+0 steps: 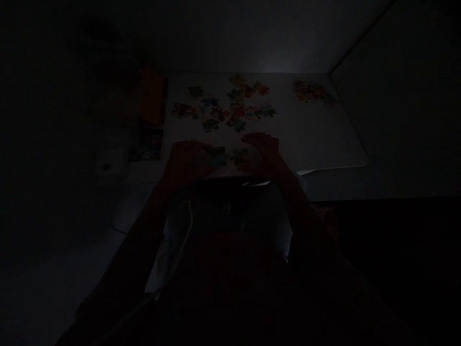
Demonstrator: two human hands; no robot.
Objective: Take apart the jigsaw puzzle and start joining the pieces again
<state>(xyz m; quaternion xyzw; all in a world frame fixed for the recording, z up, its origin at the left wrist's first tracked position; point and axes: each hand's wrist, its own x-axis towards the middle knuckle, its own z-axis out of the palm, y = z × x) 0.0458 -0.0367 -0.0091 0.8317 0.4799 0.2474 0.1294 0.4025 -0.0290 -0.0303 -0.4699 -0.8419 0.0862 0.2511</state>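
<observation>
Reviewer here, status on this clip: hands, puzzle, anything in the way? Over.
Left hand against a puzzle piece. Right hand beside another piece. More pieces loose on white board. Picture very dark.

Bare hands [187,163]; a dark top [230,283]; pale clothing [266,216].

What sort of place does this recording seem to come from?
Probably an indoor room, perhaps a home, though it's very dim. A person sits at a white tabletop with jigsaw pieces spread on it, a colourful picture box lies beside them, and a plain wall closes the space.
</observation>
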